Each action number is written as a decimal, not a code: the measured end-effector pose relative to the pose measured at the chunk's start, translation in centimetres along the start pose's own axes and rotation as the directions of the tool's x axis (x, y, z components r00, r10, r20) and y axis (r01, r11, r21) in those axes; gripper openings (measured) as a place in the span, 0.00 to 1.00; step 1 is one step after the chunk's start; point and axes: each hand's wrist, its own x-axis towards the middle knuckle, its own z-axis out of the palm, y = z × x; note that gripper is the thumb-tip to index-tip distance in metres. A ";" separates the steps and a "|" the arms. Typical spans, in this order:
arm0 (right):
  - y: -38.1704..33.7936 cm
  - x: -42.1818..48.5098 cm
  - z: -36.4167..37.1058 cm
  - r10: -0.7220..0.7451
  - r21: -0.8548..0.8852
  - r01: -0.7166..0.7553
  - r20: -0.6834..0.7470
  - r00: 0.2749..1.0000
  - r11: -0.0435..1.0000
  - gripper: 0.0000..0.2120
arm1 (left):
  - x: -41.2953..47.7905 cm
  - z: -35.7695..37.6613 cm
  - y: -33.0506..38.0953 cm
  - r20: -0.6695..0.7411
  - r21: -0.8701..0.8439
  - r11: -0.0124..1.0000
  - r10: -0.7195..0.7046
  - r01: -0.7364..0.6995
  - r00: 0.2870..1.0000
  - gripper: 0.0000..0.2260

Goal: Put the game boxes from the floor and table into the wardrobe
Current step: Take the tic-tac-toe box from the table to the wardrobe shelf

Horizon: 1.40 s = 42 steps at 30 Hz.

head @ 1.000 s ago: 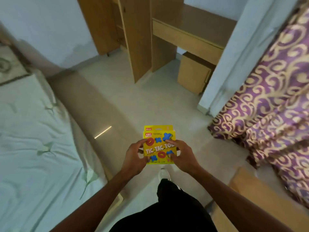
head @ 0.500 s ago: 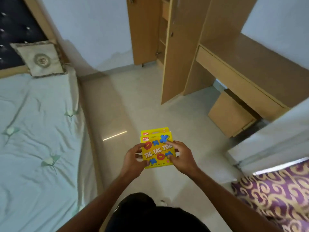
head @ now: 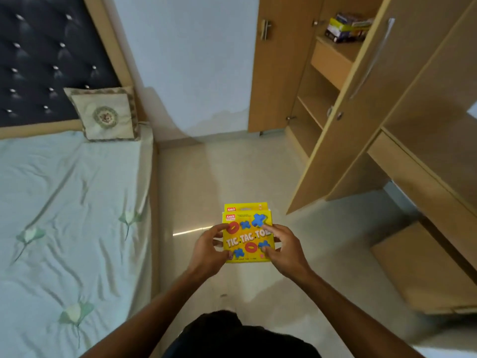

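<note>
A yellow Tic Tac Toe game box is held in front of me over the floor; a second yellow box seems to lie behind it. My left hand grips its left edge and my right hand grips its right edge, thumbs on the front face. The wooden wardrobe stands ahead at the right with its doors open. Several game boxes lie stacked on an upper shelf inside it.
A bed with a pale green sheet and a cushion fills the left side. The wardrobe's right door swings out toward me. A wooden desk with a low box-shaped stool under it stands at the right. Bare tiled floor lies between.
My view has turned left and upward, so the open wardrobe with its stacked boxes now shows and the purple curtain is gone. Both hands keep holding the yellow box.
</note>
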 end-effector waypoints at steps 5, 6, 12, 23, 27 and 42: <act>-3.1 11.3 0.2 0.022 0.032 -0.021 -0.032 0.999 0.999 0.29 | 11.4 -3.3 2.6 -0.015 0.024 1.000 0.003 -0.003 1.000 0.31; -3.5 13.9 0.4 0.021 0.031 -0.020 -0.033 0.999 0.999 0.29 | 14.0 -4.0 3.0 -0.017 0.026 1.000 0.004 -0.004 1.000 0.31; -4.8 27.4 1.4 0.017 0.009 -0.017 -0.026 0.999 1.000 0.29 | 26.8 -7.2 5.0 0.003 0.063 0.998 0.017 -0.018 1.000 0.30; -7.5 55.3 1.5 0.023 0.054 -0.020 -0.049 0.999 0.998 0.29 | 54.1 -12.8 10.1 0.016 0.100 0.995 0.019 -0.021 1.000 0.32; -8.1 63.2 0.1 0.010 0.075 -0.003 -0.102 0.995 0.997 0.28 | 62.8 -13.3 13.1 0.066 0.105 0.994 0.026 -0.033 0.997 0.31; -3.0 86.3 -12.3 0.220 0.164 -0.158 -0.494 0.841 0.974 0.27 | 95.1 -2.4 26.5 0.479 0.169 0.957 0.130 -0.237 0.868 0.30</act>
